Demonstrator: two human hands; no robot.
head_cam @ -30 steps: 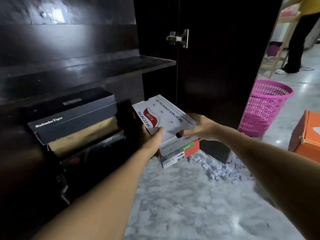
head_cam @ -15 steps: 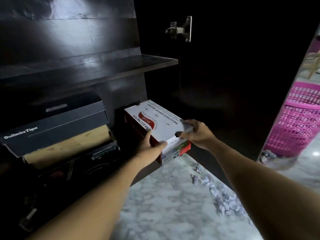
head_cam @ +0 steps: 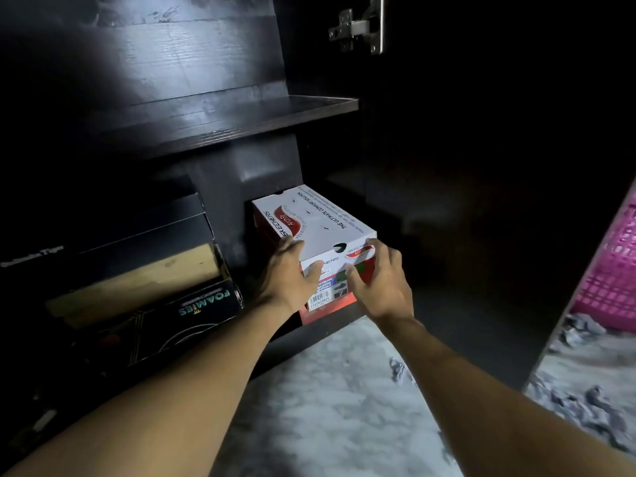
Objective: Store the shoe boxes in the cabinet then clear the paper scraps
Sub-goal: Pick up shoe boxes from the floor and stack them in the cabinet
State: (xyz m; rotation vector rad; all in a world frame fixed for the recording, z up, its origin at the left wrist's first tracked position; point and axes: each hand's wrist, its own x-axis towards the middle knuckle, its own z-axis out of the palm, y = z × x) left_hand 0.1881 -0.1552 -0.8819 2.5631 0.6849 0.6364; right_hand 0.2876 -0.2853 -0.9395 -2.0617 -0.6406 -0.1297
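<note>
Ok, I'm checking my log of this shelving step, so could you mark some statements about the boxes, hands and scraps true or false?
Both the left hand and the right hand grip the near end of the white shoe box. True.
The white shoe box rests on the upper shelf. False: it is below that shelf, partly in the lower compartment.
Paper scraps lie on the floor. True.
The pink basket stands at the left edge of view. False: it is at the right edge.
The Foamies box lies left of the white shoe box. True.
</note>
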